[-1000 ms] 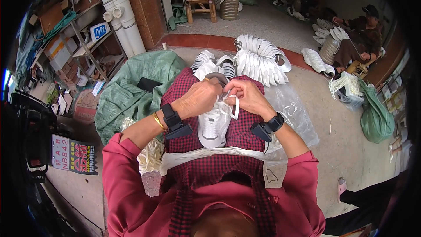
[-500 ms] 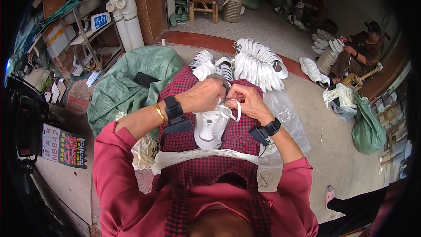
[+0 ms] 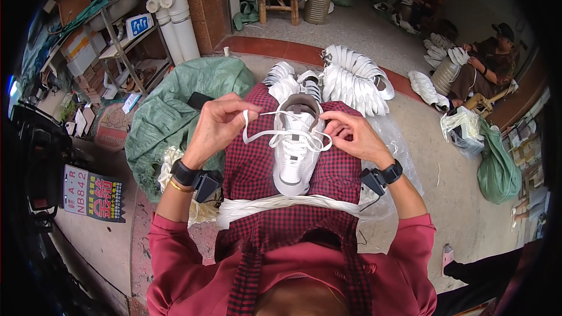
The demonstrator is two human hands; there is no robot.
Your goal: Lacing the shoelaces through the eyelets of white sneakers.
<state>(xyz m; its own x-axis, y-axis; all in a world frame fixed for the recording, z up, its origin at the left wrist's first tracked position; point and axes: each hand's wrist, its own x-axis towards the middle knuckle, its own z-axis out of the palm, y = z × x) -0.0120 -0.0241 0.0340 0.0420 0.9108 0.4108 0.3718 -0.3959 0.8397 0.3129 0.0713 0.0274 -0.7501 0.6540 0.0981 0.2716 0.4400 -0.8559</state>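
A white sneaker (image 3: 292,167) with a grey lining lies on my lap, its toe pointing at me, on a red-and-black checked apron (image 3: 249,158). White shoelace (image 3: 266,134) crosses its tongue in loose loops. My left hand (image 3: 221,122), left of the shoe opening, pinches one lace end, and a loop hangs from its fingers. Right of the opening, my right hand (image 3: 358,136) has thumb and forefinger closed on the other side of the lace by the collar. A bundle of white laces (image 3: 293,203) lies across my waist.
Rows of white sneakers (image 3: 354,85) stand beyond my knees. Left sits a green woven sack (image 3: 170,111) with a dark flat object (image 3: 199,100) on it. Clear plastic sheeting (image 3: 398,152) lies right. Another person (image 3: 492,61) sits at the far right beside more shoes and a large bottle (image 3: 443,78).
My hands have moved apart from close together over the shoe opening, the left one outward to the left. The lace is now drawn out between them, and the collar shows.
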